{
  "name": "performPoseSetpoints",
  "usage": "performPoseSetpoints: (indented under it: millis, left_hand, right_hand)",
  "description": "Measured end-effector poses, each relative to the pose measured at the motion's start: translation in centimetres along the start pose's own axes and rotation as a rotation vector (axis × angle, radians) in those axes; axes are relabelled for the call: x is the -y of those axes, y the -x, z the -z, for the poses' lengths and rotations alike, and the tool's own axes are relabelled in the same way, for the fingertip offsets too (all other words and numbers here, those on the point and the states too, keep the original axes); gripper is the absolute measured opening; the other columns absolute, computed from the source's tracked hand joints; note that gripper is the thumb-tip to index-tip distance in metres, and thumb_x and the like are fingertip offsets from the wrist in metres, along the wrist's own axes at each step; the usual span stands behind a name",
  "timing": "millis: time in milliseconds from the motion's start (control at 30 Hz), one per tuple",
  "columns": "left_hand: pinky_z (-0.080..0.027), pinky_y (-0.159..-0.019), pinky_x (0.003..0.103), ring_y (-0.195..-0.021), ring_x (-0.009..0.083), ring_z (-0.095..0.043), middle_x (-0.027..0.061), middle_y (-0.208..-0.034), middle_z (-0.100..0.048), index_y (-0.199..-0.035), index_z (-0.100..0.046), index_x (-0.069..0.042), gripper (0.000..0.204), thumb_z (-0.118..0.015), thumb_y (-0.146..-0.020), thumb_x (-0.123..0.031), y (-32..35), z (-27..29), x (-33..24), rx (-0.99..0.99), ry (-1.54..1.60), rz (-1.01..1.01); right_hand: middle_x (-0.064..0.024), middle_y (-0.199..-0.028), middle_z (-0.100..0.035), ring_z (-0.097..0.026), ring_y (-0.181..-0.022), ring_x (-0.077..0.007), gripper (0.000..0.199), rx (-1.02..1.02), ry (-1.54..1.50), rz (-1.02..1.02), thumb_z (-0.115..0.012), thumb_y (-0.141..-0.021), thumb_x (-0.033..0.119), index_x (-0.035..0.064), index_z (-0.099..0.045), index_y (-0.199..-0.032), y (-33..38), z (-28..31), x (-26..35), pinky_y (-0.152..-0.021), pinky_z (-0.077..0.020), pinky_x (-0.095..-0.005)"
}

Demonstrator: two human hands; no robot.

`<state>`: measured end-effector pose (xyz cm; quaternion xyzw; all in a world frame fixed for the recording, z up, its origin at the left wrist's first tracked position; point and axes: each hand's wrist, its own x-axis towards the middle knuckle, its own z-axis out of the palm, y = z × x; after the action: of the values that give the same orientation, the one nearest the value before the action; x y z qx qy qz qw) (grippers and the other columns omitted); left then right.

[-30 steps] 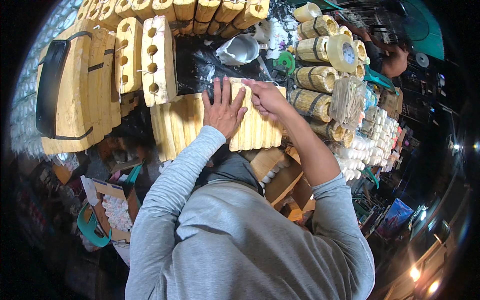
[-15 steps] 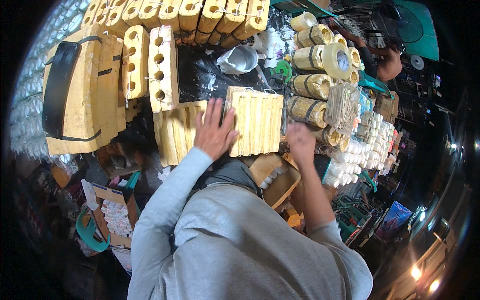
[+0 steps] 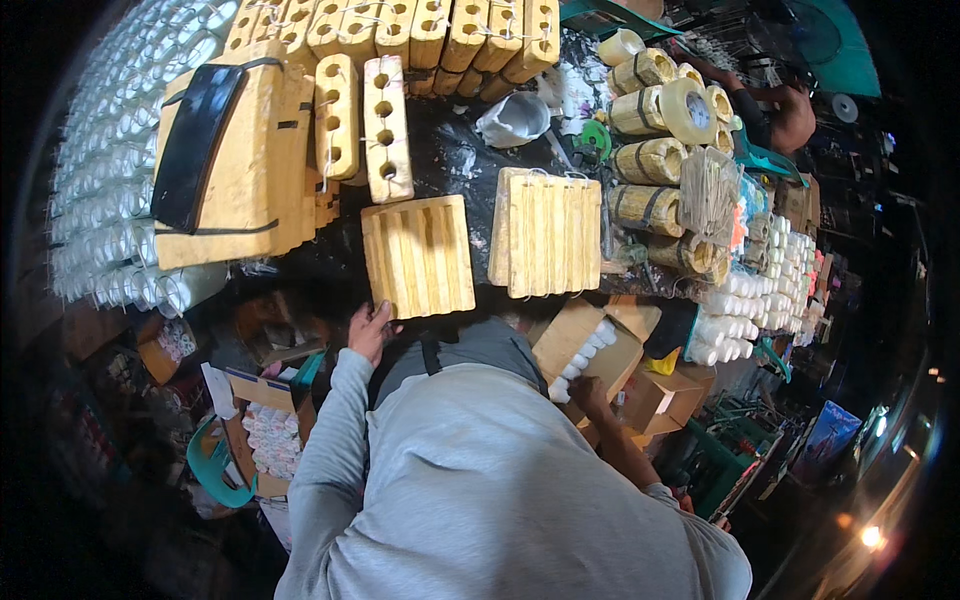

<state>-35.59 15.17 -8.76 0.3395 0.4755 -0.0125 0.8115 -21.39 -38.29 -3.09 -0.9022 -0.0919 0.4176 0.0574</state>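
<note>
A: Start with the left hand (image 3: 368, 330). What is it doing?

B: It lies at the near edge of the bench, fingers curled at the lower left corner of a wooden block (image 3: 418, 256). It looks to be touching that corner, but whether it truly grips it I cannot tell.

A: And the block itself?

B: Flat on the dark bench (image 3: 455, 160), grooved lengthwise, pale yellow. A second block (image 3: 547, 232) of the same kind lies just to its right, apart from it by a narrow gap.

A: The right hand (image 3: 588, 393)?

B: Lower, below the bench edge. It reaches into an open carton (image 3: 585, 340) that holds a row of white tubes (image 3: 582, 356). The fingers are at the tubes, half hidden by the carton; closed on one or not, I cannot tell.

A: What lies further out?

B: Behind the blocks, two upright wooden bars with holes (image 3: 364, 130), and a bigger wooden slab with a black strap (image 3: 200, 140) to the left. Along the far edge runs a row of holed bars (image 3: 400, 30). To the right, yellowish rolls (image 3: 650, 160) lie stacked, with a bundle of thin sticks (image 3: 708, 185) beside them and more white tubes (image 3: 740, 300) below. Far left, a wall of white tubes (image 3: 110, 190). Another person's arm (image 3: 770, 105) shows at the upper right.
</note>
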Motion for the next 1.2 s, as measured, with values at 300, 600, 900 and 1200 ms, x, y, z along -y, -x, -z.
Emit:
performPoseSetpoints:
  millis: [300,600,900,1200]
  left_hand:
    - [-0.06,-0.078,0.034,-0.095,0.0183,-0.073,0.0111,-0.113,-0.076,-0.128,-0.066,0.003,0.032,-0.067,-0.104,-0.019,6.7,-0.5,-3.4,0.245,0.052,-0.135]
    - [-0.058,-0.082,0.033,-0.098,0.0207,-0.072,0.0134,-0.118,-0.074,-0.136,-0.061,0.003,0.042,-0.064,-0.106,-0.026,14.3,-7.1,-9.9,0.821,0.035,0.099]
    - [-0.061,-0.08,0.039,-0.076,0.0301,-0.075,0.0162,-0.089,-0.077,-0.115,-0.068,0.007,0.04,-0.066,-0.105,-0.031,14.3,-18.3,-12.9,0.887,-1.015,-0.602]
    - [-0.054,-0.097,0.048,-0.116,0.0483,-0.067,0.0342,-0.122,-0.068,-0.139,-0.049,0.006,0.061,-0.069,-0.097,-0.033,11.3,-25.3,-10.9,0.562,-0.777,-0.574]
  right_hand:
    - [-0.0125,-0.128,-0.071,-0.066,-0.109,-0.0173,0.056,0.058,-0.643,0.056,-0.075,-0.089,0.002,-0.0059,-0.056,-0.142,0.3,1.2,14.4,-0.094,-0.0546,-0.0319]
    - [-0.0247,-0.161,-0.043,-0.053,-0.141,-0.0379,0.077,0.648,-2.16,0.644,-0.04,-0.11,0.057,0.0039,-0.028,-0.165,2.1,4.3,31.9,-0.116,-0.0457,-0.0527]
    - [-0.027,-0.126,-0.058,-0.058,-0.103,-0.0337,0.087,0.361,-2.155,0.867,-0.047,-0.102,0.067,-0.0014,-0.039,-0.155,5.4,13.4,29.6,-0.091,-0.0503,-0.0473]
    - [-0.013,-0.122,-0.074,-0.072,-0.106,-0.0207,0.053,-0.617,-1.058,0.269,-0.083,-0.093,0.029,-0.0027,-0.063,-0.131,-2.4,18.6,22.6,-0.09,-0.0578,-0.0366]
